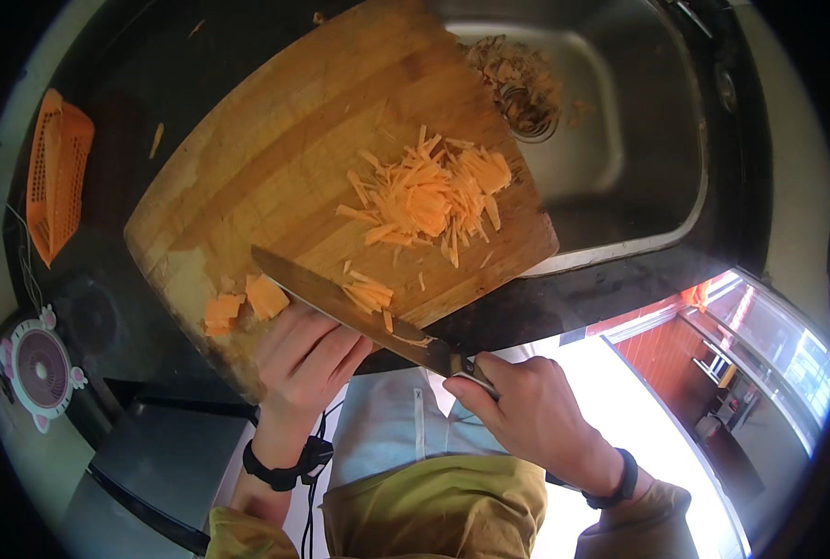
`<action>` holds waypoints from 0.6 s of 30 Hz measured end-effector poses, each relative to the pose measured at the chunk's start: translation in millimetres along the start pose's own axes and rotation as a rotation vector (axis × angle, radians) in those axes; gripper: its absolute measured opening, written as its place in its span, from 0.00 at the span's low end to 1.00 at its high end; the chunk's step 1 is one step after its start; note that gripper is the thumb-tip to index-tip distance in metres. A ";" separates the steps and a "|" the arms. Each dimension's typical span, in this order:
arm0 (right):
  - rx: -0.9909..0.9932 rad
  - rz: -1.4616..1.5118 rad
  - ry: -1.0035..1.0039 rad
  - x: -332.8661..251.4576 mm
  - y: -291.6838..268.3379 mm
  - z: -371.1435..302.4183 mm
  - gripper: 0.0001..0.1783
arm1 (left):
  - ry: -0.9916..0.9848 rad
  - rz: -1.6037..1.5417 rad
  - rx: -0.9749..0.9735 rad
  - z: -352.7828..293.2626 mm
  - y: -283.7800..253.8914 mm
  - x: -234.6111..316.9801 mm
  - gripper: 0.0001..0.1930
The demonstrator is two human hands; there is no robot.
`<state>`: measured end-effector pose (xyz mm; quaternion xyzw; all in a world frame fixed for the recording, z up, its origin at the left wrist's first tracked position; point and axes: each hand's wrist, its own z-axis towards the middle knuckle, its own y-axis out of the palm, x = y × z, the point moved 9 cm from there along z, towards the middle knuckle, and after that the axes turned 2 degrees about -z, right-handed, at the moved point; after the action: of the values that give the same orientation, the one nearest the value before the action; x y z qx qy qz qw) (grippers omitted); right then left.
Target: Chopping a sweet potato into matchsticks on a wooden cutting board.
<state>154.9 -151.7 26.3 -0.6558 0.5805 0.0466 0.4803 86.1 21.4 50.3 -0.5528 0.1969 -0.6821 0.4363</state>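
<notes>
The right hand grasps the knife by its handle; the knife's long axis runs diagonally forward-left, passing just ahead of the left hand, which is nearer the cutting edge. The left hand's fingers are curled; any hold beneath is hidden. Angular orange blocks lie just ahead of it; thin orange shreds heap farther forward, between both hands, on worn wooden board.

A long knife slants across a wooden cutting board, tip toward upper left. Beyond it, thin orange vegetable strips form a loose heap; thicker orange pieces sit near its tip.
</notes>
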 end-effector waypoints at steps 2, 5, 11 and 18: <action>-0.012 0.020 -0.005 -4.5 -3.0 -2.5 0.28 | 0.000 0.006 -0.002 0.0 -2.1 1.2 0.15; -0.016 0.036 -0.018 -6.6 -3.1 -2.2 0.28 | 0.008 0.019 -0.001 1.3 -5.1 2.4 0.14; 0.034 -0.048 -0.018 1.8 -2.3 5.3 0.29 | 0.023 0.035 -0.001 -1.3 -2.6 4.6 0.14; 0.025 0.038 -0.002 1.3 2.2 -1.1 0.28 | 0.034 0.044 0.030 -2.6 -1.6 2.1 0.14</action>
<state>153.0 -153.0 24.8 -0.6385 0.5930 0.0489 0.4882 83.0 20.0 51.9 -0.5302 0.2061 -0.6843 0.4561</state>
